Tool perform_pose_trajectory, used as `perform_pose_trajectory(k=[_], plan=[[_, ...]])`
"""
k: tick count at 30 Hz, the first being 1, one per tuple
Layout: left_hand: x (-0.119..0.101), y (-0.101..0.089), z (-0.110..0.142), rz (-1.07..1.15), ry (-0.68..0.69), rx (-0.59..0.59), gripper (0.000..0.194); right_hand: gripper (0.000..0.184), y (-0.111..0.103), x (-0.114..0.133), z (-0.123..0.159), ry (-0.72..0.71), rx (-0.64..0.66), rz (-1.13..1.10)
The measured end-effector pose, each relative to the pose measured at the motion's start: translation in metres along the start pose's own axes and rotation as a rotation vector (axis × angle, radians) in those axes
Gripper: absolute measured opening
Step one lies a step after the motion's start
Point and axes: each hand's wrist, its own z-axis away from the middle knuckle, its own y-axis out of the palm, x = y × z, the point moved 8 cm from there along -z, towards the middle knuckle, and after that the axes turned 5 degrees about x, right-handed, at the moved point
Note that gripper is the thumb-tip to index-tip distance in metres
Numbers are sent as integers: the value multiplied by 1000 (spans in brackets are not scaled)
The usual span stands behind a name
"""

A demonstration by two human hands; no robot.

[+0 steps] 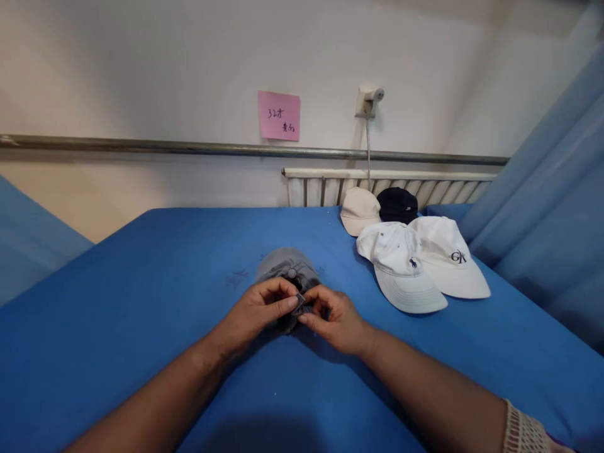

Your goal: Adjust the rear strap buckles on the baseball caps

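A grey baseball cap (287, 261) lies on the blue-covered table (155, 270), its brim pointing away from me and its back strap towards me. My left hand (257, 308) pinches the strap near its buckle between thumb and forefinger. From the other side, my right hand (335, 314) closes thumb and fingers on the strap's other part. The fingertips of both hands almost meet over the cap's back opening. My fingers cover part of the strap, so how it runs through the buckle cannot be made out.
At the right lie a white cap with a small dark emblem (401, 264), a white cap with dark letters (450, 258), a beige cap (359, 212) and a navy cap (397, 204). Behind the table are a radiator (311, 192) and a metal pipe (189, 147). Blue curtains (557, 189) hang beside it.
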Motion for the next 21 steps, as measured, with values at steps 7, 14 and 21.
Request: perform_pose_trajectory(k=[7, 14, 21], plan=[[2, -4, -1, 89, -43, -26, 24, 23, 1, -1, -2, -11, 2, -62], [9, -7, -2, 142, -77, -20, 24, 18, -6, 2, -1, -76, -82, 5], [8, -11, -3, 98, -82, -98, 28, 19, -9, 9, -1, -150, -97, 34]])
